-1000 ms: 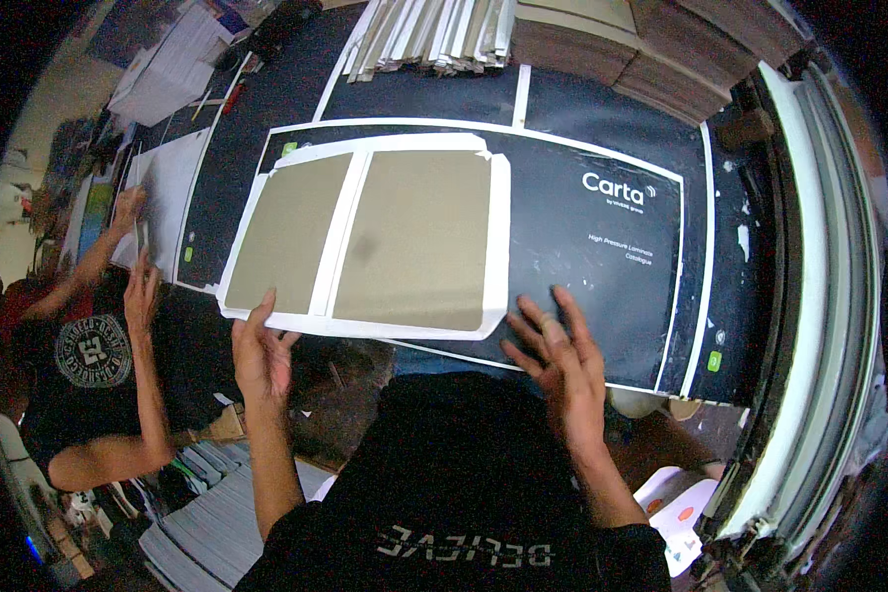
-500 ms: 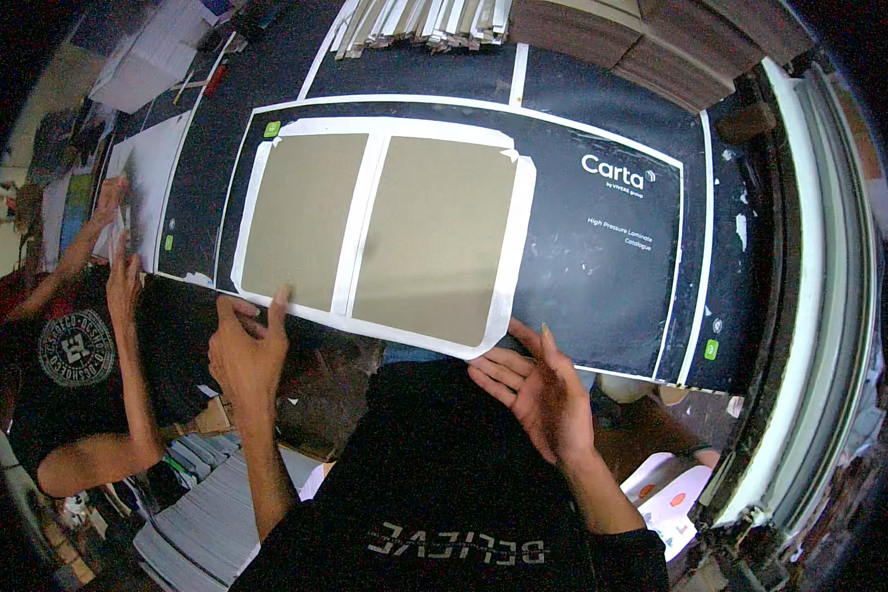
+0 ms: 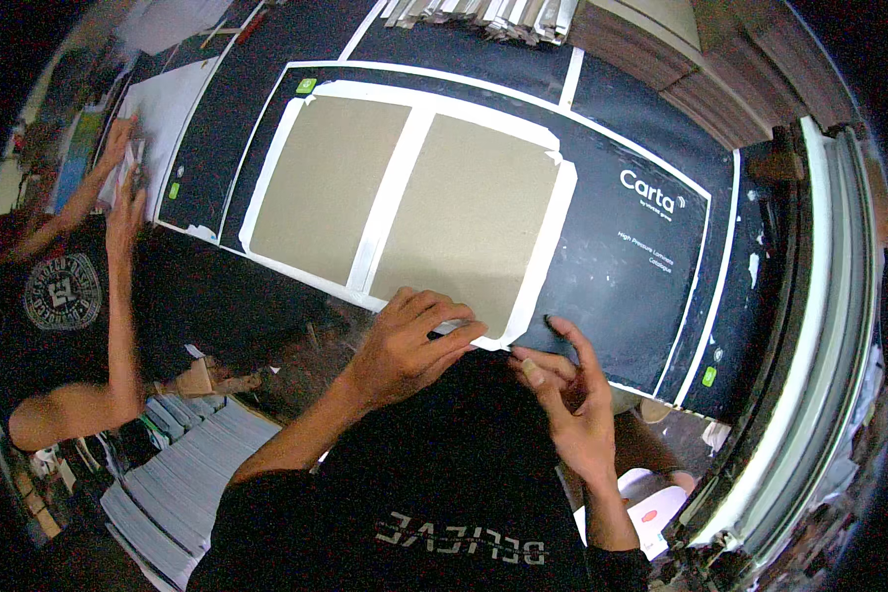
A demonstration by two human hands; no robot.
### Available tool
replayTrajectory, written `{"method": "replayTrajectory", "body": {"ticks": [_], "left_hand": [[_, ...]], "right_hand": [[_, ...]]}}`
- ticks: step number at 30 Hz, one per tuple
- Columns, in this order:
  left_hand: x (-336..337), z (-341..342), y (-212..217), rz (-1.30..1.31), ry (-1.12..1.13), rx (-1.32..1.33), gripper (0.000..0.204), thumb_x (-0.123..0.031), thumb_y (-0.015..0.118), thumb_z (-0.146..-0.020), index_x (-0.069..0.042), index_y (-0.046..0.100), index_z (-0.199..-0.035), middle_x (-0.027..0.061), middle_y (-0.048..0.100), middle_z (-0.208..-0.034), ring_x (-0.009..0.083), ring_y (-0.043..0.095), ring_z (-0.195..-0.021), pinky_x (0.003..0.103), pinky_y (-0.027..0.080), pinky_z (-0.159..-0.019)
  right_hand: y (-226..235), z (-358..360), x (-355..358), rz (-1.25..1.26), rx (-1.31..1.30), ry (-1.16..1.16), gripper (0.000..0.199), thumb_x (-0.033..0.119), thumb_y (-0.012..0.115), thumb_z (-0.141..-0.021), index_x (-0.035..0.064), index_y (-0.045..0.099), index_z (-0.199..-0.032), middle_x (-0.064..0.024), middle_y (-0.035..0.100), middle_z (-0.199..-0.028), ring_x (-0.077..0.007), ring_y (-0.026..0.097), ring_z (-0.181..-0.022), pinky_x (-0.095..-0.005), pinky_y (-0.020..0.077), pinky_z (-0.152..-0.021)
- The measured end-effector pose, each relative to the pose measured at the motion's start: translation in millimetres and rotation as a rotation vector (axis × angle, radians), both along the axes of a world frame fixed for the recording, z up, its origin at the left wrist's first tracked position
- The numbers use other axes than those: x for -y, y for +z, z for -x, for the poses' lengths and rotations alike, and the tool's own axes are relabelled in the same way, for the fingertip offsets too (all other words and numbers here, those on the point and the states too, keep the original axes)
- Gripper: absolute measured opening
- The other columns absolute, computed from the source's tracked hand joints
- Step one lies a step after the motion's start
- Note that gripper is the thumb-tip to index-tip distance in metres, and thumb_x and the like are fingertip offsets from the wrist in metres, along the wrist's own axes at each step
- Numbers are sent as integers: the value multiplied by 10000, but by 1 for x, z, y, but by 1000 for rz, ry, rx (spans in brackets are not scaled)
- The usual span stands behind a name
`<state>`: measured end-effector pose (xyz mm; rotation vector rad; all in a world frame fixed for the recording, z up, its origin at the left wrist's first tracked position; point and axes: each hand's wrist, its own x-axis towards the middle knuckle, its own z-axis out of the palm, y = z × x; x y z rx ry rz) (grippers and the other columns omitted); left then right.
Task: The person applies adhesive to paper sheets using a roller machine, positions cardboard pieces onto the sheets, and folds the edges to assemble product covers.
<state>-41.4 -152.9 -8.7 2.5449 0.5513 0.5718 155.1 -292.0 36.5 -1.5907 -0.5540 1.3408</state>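
Fingers (image 3: 442, 318) of the left hand (image 3: 405, 345) lie together, pressed flat on the near white border of the book cover (image 3: 414, 202); nothing is clamped. Fingers (image 3: 572, 340) of the right hand (image 3: 562, 395) are spread apart and bent, just beside the cover's near right corner; index tip at or very near the corner, contact cannot be told. Book cover: two tan boards w/ a white strip between them, white paper margin all round, lying flat on a dark printed sheet (image 3: 631, 257) on the table. Near edge of the cover is at the table's near edge, directly ahead of the person's dark shirt (image 3: 434, 474). Rel. to the cover: green tab (image 3: 307, 86) just off its far left corner; stack of grey boards (image 3: 483, 15) beyond its far edge; brown board stacks (image 3: 661, 49) far right. Well to the left of the cover, a co-worker's two hands (image 3: 123, 173) rest on a white sheet (image 3: 163, 109). Below the cover's left side, under the table edge, stacked grey books (image 3: 187, 464).
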Motion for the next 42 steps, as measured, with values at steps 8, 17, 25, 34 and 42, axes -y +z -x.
{"method": "replayTrajectory", "body": {"ticks": [8, 17, 25, 34, 42], "left_hand": [[0, 6, -7, -8, -59, 81, 339, -123, 826, -782, -108, 736, -1108, 45, 697, -1155, 229, 653, -1059, 413, 515, -910], [6, 3, -8, 39, -35, 131, 285, -81, 794, -791, -103, 738, -1070, 41, 715, -1122, 224, 662, -1046, 429, 510, -923], [8, 0, -14, 57, -21, 152, 291, -89, 810, -784, -143, 726, -1058, 20, 722, -1134, 239, 670, -1013, 444, 508, -898], [10, -2, -14, 56, 9, 135, 260, -111, 781, -793, -157, 729, -1044, 19, 717, -1128, 265, 657, -989, 463, 494, -862], [11, -5, -4, 106, 23, 102, 196, -57, 768, -815, -86, 719, -1002, 50, 719, -1108, 255, 650, -1025, 429, 487, -925]], "right_hand": [[-18, -24, -18, -388, 819, 463, 308, 60, 727, -891, 78, 694, -1196, -147, 680, -1086, -325, 697, -966, -411, 578, -821], [-20, -25, -26, -463, 940, 578, 367, 114, 767, -821, 97, 698, -1181, -117, 657, -1011, -315, 688, -883, -426, 581, -748], [-21, -24, -30, -518, 1009, 602, 332, 129, 767, -803, 90, 706, -1128, -108, 657, -1001, -308, 686, -871, -418, 581, -706], [-15, -26, -36, -463, 1035, 708, 297, 209, 756, -813, 103, 706, -1086, -73, 659, -1050, -284, 675, -945, -455, 541, -760], [-4, -38, -52, -462, 1083, 900, 353, 211, 737, -827, 104, 702, -1162, -85, 653, -1173, -310, 633, -1101, -474, 533, -893]]}}
